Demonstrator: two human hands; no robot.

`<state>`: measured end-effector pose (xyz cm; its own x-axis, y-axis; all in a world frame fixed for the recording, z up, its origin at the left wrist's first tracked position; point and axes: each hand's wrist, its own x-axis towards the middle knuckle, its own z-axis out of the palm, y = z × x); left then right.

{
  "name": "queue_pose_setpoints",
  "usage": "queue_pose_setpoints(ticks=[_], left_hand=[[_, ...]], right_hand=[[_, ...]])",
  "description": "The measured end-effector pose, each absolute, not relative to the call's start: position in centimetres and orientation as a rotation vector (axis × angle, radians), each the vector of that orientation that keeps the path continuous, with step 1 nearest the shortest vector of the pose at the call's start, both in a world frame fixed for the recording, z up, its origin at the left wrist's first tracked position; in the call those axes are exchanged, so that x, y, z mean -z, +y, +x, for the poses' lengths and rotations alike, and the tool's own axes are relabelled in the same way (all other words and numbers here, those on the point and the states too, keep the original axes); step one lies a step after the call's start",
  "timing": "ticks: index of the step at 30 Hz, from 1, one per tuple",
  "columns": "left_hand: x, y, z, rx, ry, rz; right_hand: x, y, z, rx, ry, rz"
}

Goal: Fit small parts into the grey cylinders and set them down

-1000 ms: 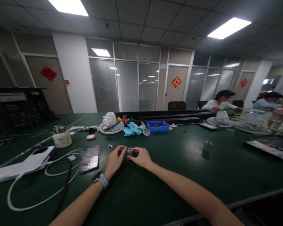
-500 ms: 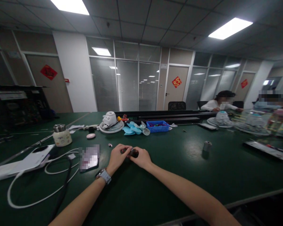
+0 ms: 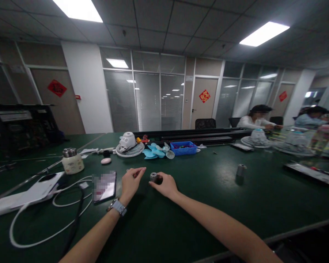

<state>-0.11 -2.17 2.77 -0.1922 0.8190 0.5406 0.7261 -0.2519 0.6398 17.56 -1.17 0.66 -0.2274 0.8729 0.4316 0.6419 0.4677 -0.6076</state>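
One green table (image 3: 208, 208), the largest thing. One dark case (image 3: 19, 126), far left. At least two other people at far right: one white sleeve (image 3: 246, 123), one light-blue sleeve (image 3: 305, 120). Three white fan parts: left-centre one (image 3: 129, 146) plus two at right, a nearer-to-centre one (image 3: 257, 139) and a blurry one (image 3: 294, 145). One blue bin (image 3: 183, 149) beyond the hands, contents unclear. One set of blue blades (image 3: 153, 151) just left of it.

Two hands. Right hand (image 3: 166, 184) grips a metal cylinder (image 3: 153, 176) upright, in front of the blades; fingers hide its right side. Left hand (image 3: 131, 182) is apart from that cylinder, thumb and fingertips narrowed; cannot tell if anything tiny is pinched.

One jar (image 3: 72, 164) at left. One phone (image 3: 106, 188) just left of the left hand, white cable (image 3: 16, 243) looping beside it. Metal cylinders: two total; spare cylinder (image 3: 241, 170) stands well right. One pink oval piece (image 3: 106, 160) beyond the phone.
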Motion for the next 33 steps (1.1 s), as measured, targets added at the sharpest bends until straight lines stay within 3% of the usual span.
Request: queue_pose_setpoints(ticks=[9,22,26,33], left_hand=[[0.3,-1.8,-1.2,-0.948,1.965,1.981],[-0.6,-2.2,-0.9,-0.948,1.959,1.949],[-0.6,-2.1,-0.9,-1.011,1.99,1.869],[-0.4,-2.0,-0.8,-1.029,1.994,1.861]], right_hand=[[-0.5,-1.1,18.0,-0.371,-1.939,-1.296],[-0.2,-0.1,18.7,-0.321,-1.903,-1.259],[-1.9,2.9,24.6,-0.177,-1.779,-1.367],[-1.9,6.9,39.8,0.147,-1.252,-2.009]])
